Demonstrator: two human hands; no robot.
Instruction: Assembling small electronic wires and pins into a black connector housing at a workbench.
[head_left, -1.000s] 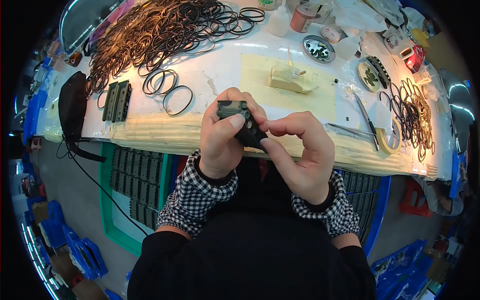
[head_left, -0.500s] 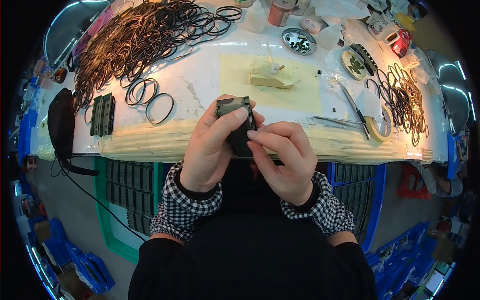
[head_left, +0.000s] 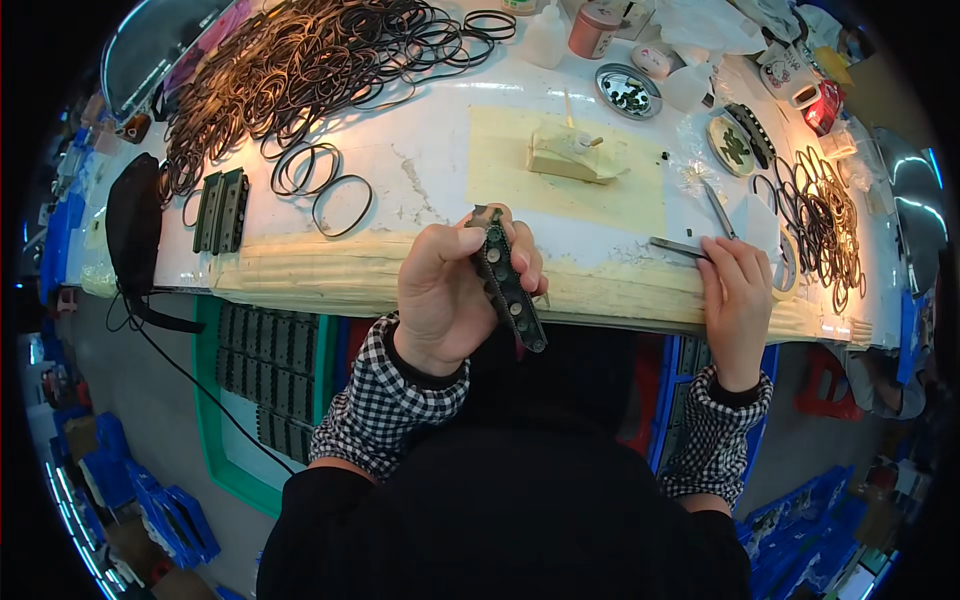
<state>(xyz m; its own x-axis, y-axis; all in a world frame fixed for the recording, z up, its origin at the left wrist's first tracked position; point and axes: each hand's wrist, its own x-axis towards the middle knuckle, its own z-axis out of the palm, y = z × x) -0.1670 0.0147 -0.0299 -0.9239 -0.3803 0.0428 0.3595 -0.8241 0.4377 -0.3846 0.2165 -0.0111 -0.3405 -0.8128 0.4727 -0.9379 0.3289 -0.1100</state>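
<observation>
L hand grips 1 black strip; R hand fingers flat, touching 1 tweezers.

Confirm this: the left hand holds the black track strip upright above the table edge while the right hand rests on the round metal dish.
Not quite. The head view shows the left hand holding the black track strip, but the right hand rests on the tweezers, not the round metal dish, which sits far back.

The right hand has let go of the dark strip-shaped part and moved out to the right, its fingers now resting on the metal tweezers at the table's edge. The left hand alone now holds the part, turned edge-on and slanting down toward the body.
</observation>
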